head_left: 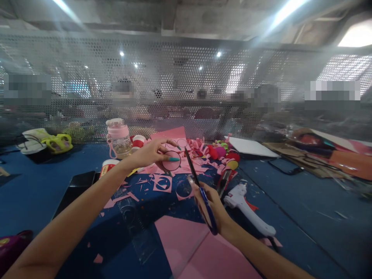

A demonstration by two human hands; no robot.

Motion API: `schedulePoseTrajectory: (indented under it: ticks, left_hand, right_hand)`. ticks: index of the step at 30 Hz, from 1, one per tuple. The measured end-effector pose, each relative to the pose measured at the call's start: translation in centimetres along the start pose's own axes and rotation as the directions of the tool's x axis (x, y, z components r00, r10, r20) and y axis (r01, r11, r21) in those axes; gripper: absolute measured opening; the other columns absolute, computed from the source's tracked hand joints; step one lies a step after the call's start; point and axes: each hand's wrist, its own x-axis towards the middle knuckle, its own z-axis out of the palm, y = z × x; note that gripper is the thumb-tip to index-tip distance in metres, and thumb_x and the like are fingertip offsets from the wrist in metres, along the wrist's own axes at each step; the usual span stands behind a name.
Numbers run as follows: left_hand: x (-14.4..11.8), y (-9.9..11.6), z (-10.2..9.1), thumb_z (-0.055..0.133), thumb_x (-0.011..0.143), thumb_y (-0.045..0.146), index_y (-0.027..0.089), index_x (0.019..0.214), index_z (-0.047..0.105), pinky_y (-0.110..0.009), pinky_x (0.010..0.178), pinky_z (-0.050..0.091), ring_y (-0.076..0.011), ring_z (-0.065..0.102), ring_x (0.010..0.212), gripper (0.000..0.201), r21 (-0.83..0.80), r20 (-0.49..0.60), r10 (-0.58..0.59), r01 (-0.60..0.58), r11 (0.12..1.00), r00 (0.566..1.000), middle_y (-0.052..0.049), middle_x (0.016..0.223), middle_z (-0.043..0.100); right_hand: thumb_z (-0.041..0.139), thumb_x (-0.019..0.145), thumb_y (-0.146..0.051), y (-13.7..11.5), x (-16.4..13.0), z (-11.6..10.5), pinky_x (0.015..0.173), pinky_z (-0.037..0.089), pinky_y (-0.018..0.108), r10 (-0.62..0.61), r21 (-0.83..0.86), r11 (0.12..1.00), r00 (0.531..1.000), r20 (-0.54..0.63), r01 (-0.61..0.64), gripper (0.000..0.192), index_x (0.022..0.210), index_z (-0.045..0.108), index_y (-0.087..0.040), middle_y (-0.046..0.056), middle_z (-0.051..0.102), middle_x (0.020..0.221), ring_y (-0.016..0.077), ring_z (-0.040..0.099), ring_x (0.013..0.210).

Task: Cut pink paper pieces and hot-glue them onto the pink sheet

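While the right hand grips dark-blue-handled metal scissors, the left hand pinches a round pink paper piece beneath its thumb. Likely light and flexible, it suits edge holding.

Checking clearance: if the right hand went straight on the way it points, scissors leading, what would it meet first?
Likely the pink sheet with drawn circles, just beyond the scissors in the right hand; depth is unclear.

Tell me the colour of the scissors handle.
The scissors handle is dark blue, seen in the head view.
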Motion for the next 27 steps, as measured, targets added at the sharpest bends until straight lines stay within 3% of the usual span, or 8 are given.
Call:
schedulePoseTrajectory:
  ticks: [4, 6, 8, 10, 14, 20, 23, 27]
  left_hand:
    - [1.1, -3.2, -1.8, 0.058, 0.075, 0.032, 0.018, 0.111, 0.046, -0.022, 0.052, 0.046, -0.0116, 0.062, 0.054, 0.040, 0.122, 0.019, -0.051, 0.049, 0.991, 0.999, -0.005, 0.082, 0.064]
    - [1.2, -4.6, -2.7, 0.056, 0.076, 0.030, 0.016, 0.107, 0.050, -0.022, 0.054, 0.046, -0.0129, 0.062, 0.057, 0.035, 0.298, -0.016, -0.063, 0.065, 0.952, 0.998, -0.006, 0.081, 0.065]
    - [1.2, -5.6, -3.3, 0.055, 0.075, 0.028, 0.015, 0.103, 0.055, -0.022, 0.056, 0.045, -0.0129, 0.062, 0.055, 0.031, 0.502, -0.054, -0.106, 0.119, 0.856, 0.993, -0.006, 0.080, 0.066]
    - [1.0, -6.3, -3.6, 0.051, 0.075, 0.025, 0.015, 0.103, 0.056, -0.021, 0.054, 0.043, -0.0122, 0.060, 0.052, 0.029, 0.596, -0.078, -0.149, 0.165, 0.786, 0.986, -0.005, 0.078, 0.067]
    - [1.1, -7.2, -4.1, 0.051, 0.072, 0.022, 0.015, 0.100, 0.056, -0.021, 0.055, 0.042, -0.0129, 0.060, 0.055, 0.030, 0.611, -0.102, -0.184, 0.207, 0.764, 0.978, -0.005, 0.076, 0.066]
    - [1.1, -7.1, -5.5, 0.054, 0.069, 0.024, 0.012, 0.098, 0.056, -0.020, 0.051, 0.040, -0.0127, 0.058, 0.053, 0.031, 0.615, -0.096, -0.249, 0.254, 0.746, 0.964, -0.006, 0.073, 0.065]
    - [0.3, -6.4, -5.7, 0.058, 0.068, 0.030, 0.013, 0.099, 0.056, -0.020, 0.049, 0.042, -0.0123, 0.058, 0.051, 0.036, 0.579, 0.009, -0.327, 0.261, 0.772, 0.945, -0.005, 0.073, 0.065]
    - [-0.4, -6.1, -5.6, 0.068, 0.056, 0.034, 0.014, 0.086, 0.062, -0.024, 0.048, 0.045, -0.0145, 0.058, 0.048, 0.036, 0.542, 0.209, -0.466, 0.295, 0.787, 0.860, -0.002, 0.060, 0.065]
  right_hand:
    - [0.054, 0.070, -0.052, -0.3, 0.2, 0.2, 0.036, 0.029, 0.020, 0.039, 0.024, 0.999, 0.999, 0.000, -0.039, 0.034, 0.068, 0.040, -0.021, -0.010, 0.036, 0.048, 0.0058, 0.031, 0.036]
    - [0.055, 0.069, -0.046, -0.1, 0.5, 0.1, 0.042, 0.034, 0.022, -0.026, -0.087, 0.996, 1.000, 0.006, 0.027, 0.030, 0.066, 0.041, -0.020, -0.008, 0.039, 0.052, 0.0076, 0.036, 0.043]
    - [0.056, 0.068, -0.042, 0.2, 0.8, 0.0, 0.049, 0.036, 0.024, -0.117, -0.248, 0.962, 0.993, 0.015, 0.117, 0.027, 0.064, 0.043, -0.019, -0.005, 0.044, 0.056, 0.0097, 0.040, 0.051]
    - [0.053, 0.069, -0.041, 0.5, 1.0, -0.1, 0.050, 0.036, 0.025, -0.157, -0.365, 0.917, 0.987, 0.031, 0.158, 0.024, 0.065, 0.045, -0.018, -0.004, 0.047, 0.058, 0.0111, 0.042, 0.053]
    - [0.048, 0.072, -0.041, 0.6, 0.9, 0.1, 0.047, 0.032, 0.024, -0.199, -0.480, 0.857, 0.980, 0.023, 0.185, 0.023, 0.065, 0.043, -0.019, -0.004, 0.045, 0.054, 0.0113, 0.042, 0.050]
    - [0.046, 0.076, -0.040, 0.5, 0.6, 0.7, 0.048, 0.032, 0.023, -0.242, -0.705, 0.687, 0.970, 0.005, 0.175, 0.023, 0.067, 0.043, -0.020, -0.003, 0.050, 0.055, 0.0120, 0.047, 0.050]
    - [0.043, 0.080, -0.041, 0.5, 0.9, 0.9, 0.051, 0.034, 0.023, -0.199, -0.824, 0.554, 0.980, 0.001, 0.114, 0.025, 0.073, 0.049, -0.018, 0.001, 0.058, 0.062, 0.0138, 0.054, 0.057]
    - [0.044, 0.080, -0.039, 0.3, 1.6, 1.0, 0.057, 0.037, 0.026, -0.163, -0.891, 0.450, 0.986, -0.026, 0.051, 0.029, 0.082, 0.056, -0.013, 0.011, 0.064, 0.075, 0.0202, 0.061, 0.070]
